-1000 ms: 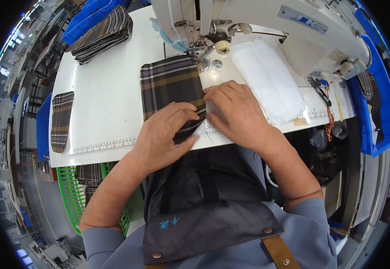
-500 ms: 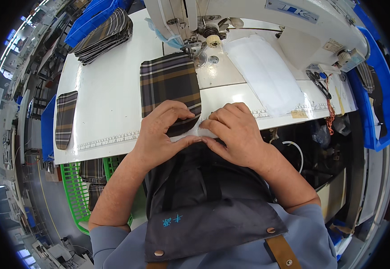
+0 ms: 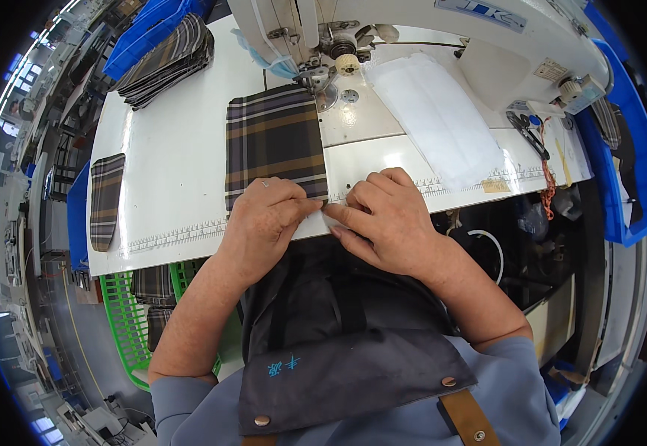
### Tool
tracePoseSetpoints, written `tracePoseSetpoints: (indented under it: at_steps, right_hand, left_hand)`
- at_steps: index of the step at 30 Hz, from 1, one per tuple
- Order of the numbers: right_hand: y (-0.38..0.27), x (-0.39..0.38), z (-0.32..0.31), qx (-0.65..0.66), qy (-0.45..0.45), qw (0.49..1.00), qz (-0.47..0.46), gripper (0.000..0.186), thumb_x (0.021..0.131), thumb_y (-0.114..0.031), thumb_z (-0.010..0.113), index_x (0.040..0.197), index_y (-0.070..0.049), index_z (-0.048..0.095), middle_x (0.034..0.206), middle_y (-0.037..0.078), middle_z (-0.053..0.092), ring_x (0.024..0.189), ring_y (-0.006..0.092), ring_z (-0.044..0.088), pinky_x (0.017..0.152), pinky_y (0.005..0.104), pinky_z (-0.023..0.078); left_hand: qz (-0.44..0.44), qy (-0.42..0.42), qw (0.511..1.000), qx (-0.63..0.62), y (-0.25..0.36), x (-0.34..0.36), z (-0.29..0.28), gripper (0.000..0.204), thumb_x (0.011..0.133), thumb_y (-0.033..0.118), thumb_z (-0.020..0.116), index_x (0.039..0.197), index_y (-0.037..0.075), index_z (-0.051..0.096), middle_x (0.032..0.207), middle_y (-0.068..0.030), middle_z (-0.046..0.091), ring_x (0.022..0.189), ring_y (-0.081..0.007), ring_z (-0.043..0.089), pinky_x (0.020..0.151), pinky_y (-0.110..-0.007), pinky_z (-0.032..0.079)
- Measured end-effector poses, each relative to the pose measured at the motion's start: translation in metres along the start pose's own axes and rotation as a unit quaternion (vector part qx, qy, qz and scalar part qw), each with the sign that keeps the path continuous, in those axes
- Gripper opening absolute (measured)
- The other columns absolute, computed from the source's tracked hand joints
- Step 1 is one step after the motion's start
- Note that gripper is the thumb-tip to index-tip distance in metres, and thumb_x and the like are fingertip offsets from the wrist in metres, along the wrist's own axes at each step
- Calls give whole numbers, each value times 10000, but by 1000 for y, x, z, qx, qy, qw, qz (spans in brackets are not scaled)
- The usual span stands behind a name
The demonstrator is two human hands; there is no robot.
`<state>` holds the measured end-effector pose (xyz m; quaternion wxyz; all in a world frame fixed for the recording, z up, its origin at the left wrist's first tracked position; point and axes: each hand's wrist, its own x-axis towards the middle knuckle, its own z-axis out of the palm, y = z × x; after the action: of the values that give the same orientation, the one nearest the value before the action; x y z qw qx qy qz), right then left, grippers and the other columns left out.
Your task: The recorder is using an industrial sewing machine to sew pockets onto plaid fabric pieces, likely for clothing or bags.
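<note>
A dark plaid fabric piece [image 3: 275,141] with brown and white stripes lies flat on the white sewing table [image 3: 167,178]. Its far right corner reaches the presser foot area of the sewing machine [image 3: 327,67]. At its near right corner, my left hand [image 3: 268,223] is closed, thumb and index finger pinching the edge; this hand covers most of the near edge. My right hand [image 3: 387,219] meets it there with curled fingers, index fingertip on the same corner and thumb lower, by the table's front edge.
A stack of plaid pieces [image 3: 171,63] leans by a blue bin [image 3: 141,37] at the far left. One plaid piece [image 3: 106,201] lies at the left edge. White sheets [image 3: 435,119] and thread snips [image 3: 526,134] are on the right. A green basket [image 3: 126,327] stands below.
The near end of the plaid piece, curved before, now lies straighter with a squarer corner. My left hand has shifted slightly, its fingers closing together at the corner; the right thumb has parted from the left.
</note>
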<state>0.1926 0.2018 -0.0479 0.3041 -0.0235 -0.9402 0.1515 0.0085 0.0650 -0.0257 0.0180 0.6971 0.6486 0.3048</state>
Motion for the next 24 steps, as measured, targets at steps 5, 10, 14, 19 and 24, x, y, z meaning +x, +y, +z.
tracePoseSetpoints:
  at_steps: [5, 10, 14, 19, 24]
  right_hand:
    - [2, 0, 1, 4, 2, 1000, -2, 185, 805, -204, 769, 965, -121, 727, 823, 14, 531, 806, 203, 556, 762, 373, 420]
    - [2, 0, 1, 19, 0, 1000, 4, 172, 798, -184, 770, 952, -121, 728, 850, 8, 556, 821, 199, 564, 759, 368, 425]
    - [2, 2, -1, 32, 3, 999, 4, 158, 795, -167, 768, 937, -113, 727, 920, 8, 604, 860, 197, 581, 766, 369, 434]
    - [4, 2, -1, 32, 3, 999, 3, 158, 793, -163, 769, 935, -110, 727, 953, 7, 624, 880, 203, 590, 776, 370, 441]
    - [7, 5, -6, 74, -15, 997, 5, 182, 797, -155, 768, 962, -107, 708, 991, 30, 646, 908, 220, 606, 786, 381, 454]
  left_hand:
    - [22, -19, 1000, 5, -3, 2, 1, 188, 832, 21, 676, 998, 56, 757, 907, -33, 658, 851, -236, 633, 760, -372, 482]
    - [37, -45, 998, 33, -2, 2, -4, 225, 819, 14, 655, 1022, 48, 747, 919, -33, 649, 853, -236, 629, 747, -367, 487]
    - [38, -52, 997, 28, -4, 0, -5, 215, 812, 14, 656, 1007, 35, 742, 927, -42, 645, 848, -244, 626, 741, -370, 498]
    - [34, -60, 997, 16, 4, 4, -10, 153, 821, 23, 707, 968, 40, 745, 909, -51, 651, 823, -251, 643, 702, -377, 525]
    - [103, -104, 978, 151, 9, 6, -13, 126, 779, 35, 763, 900, 47, 727, 902, -51, 670, 806, -254, 673, 671, -374, 543]
